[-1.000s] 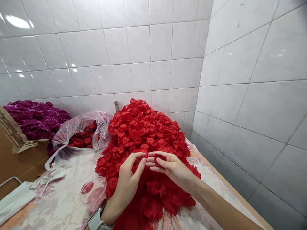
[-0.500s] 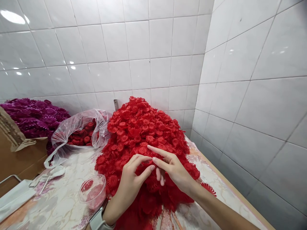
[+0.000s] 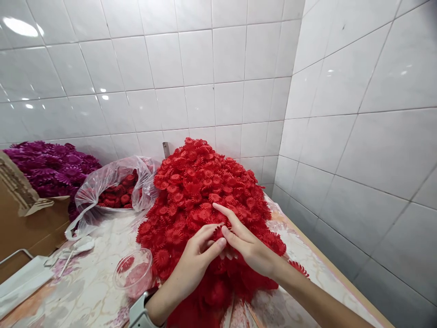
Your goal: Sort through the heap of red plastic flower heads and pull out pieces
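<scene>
A small red artificial flower [image 3: 217, 233] shows between my two hands, in front of a big heap of red artificial flowers [image 3: 205, 182]. My left hand [image 3: 201, 250], with a pale watch on its wrist, pinches the flower between thumb and fingers. From the other side my right hand [image 3: 244, 241] closes its thumb on the flower's edge while its index finger points out over the heap. Part of the flower is hidden by the fingers. Below and left of the heap stands a clear plastic tub [image 3: 133, 273] with something reddish inside.
A clear plastic bag [image 3: 88, 191] of darker red flowers lies left of the heap. Behind it are purple flowers [image 3: 54, 159] and a cardboard box [image 3: 48, 223]. Thin sticks [image 3: 251, 314] lie at the table's [image 3: 88, 282] near side. Tiled walls [image 3: 198, 54] rise behind and right.
My hands have come closer together, and the fingers have shifted. The small red flower now shows clearly between them.
</scene>
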`<state>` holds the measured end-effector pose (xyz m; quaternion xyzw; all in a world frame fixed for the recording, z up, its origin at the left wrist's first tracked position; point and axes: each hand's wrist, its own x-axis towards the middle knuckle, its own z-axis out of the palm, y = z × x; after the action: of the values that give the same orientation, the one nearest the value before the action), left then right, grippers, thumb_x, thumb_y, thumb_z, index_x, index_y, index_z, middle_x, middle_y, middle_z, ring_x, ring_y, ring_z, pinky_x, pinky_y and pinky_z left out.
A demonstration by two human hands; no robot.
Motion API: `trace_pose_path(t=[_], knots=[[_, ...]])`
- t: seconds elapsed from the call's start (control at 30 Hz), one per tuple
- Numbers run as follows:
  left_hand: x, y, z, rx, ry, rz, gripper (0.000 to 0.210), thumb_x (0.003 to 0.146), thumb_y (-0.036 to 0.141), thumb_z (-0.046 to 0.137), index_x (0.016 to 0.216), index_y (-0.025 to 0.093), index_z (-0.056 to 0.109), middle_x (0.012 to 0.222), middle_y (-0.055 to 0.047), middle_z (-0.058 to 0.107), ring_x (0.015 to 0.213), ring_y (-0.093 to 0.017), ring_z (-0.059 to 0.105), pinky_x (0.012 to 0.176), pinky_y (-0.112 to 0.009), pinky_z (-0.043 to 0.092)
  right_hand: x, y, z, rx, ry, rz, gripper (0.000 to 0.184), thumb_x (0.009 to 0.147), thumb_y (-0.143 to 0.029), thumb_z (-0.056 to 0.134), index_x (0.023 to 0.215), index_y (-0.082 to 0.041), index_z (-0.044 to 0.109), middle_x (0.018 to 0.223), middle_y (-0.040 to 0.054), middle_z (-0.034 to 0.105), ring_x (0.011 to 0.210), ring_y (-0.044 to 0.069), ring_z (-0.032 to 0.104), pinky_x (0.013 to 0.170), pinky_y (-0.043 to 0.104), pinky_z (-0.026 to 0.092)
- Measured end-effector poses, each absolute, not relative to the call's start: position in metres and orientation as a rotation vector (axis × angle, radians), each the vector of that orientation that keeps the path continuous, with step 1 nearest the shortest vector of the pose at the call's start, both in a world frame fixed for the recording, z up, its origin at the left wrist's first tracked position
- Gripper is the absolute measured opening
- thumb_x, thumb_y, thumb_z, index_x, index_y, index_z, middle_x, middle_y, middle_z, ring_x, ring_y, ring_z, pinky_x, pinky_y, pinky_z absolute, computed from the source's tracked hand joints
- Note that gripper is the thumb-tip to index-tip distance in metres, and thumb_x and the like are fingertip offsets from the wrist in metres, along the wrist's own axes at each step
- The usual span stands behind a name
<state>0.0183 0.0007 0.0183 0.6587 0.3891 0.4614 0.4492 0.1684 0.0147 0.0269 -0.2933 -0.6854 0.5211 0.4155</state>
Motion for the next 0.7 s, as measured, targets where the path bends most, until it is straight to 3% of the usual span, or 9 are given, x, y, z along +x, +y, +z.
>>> trace_pose_path(t=[0.1,0.17,0.37,0.57,0.7], knots=[[0.019,0.0,0.02,1.709,0.976,1.13,0.025,0.082,0.034,0.048,0.088,0.018,0.066,0.092,-0.005,0.065,0.08,-0.017,0.06,0.075,-0.028,0.048,0.169,0.013,0.028,-0.761,-1.877,1.262,0.059,0.089,-0.048,0.031,0.14,-0.025,0.013,0.059,-0.0034,0.052,0.051,0.011,0.047,0.051,0.024,0.04],[0.019,0.001,0.02,1.659,0.98,1.183,0.022,0.081,0.033,0.05,0.083,0.017,0.066,0.09,-0.004,0.066,0.086,-0.018,0.059,0.082,-0.029,0.046,0.169,0.015,0.027,-0.825,-1.884,1.189,0.059,0.089,-0.05,0.026,0.14,-0.024,0.01,0.056,-0.0049,0.05,0.046,0.01,0.044,0.048,0.023,0.038],[0.017,0.006,0.016,1.102,0.88,1.288,0.018,0.074,0.035,0.059,0.077,0.018,0.057,0.083,-0.003,0.065,0.081,-0.017,0.061,0.075,-0.031,0.049,0.17,0.025,0.027,-0.925,-1.603,0.93,0.046,0.089,-0.048,0.03,0.124,-0.019,0.035,0.054,-0.0057,0.048,0.044,0.01,0.042,0.046,0.023,0.036],[0.02,0.003,0.018,1.064,0.839,1.197,0.022,0.07,0.028,0.067,0.085,0.013,0.062,0.074,-0.002,0.063,0.067,-0.009,0.056,0.067,-0.02,0.045,0.167,0.025,0.024,-0.9,-1.556,1.004,0.037,0.088,-0.045,0.034,0.114,-0.02,0.04,0.052,-0.007,0.048,0.042,0.009,0.041,0.044,0.022,0.035],[0.021,0.003,0.02,1.118,0.805,1.17,0.022,0.071,0.031,0.065,0.081,0.012,0.063,0.074,-0.004,0.064,0.068,-0.011,0.057,0.067,-0.021,0.045,0.165,0.022,0.023,-0.861,-1.599,1.009,0.033,0.088,-0.04,0.035,0.114,-0.02,0.041,0.053,-0.0065,0.047,0.047,0.009,0.043,0.047,0.022,0.037]])
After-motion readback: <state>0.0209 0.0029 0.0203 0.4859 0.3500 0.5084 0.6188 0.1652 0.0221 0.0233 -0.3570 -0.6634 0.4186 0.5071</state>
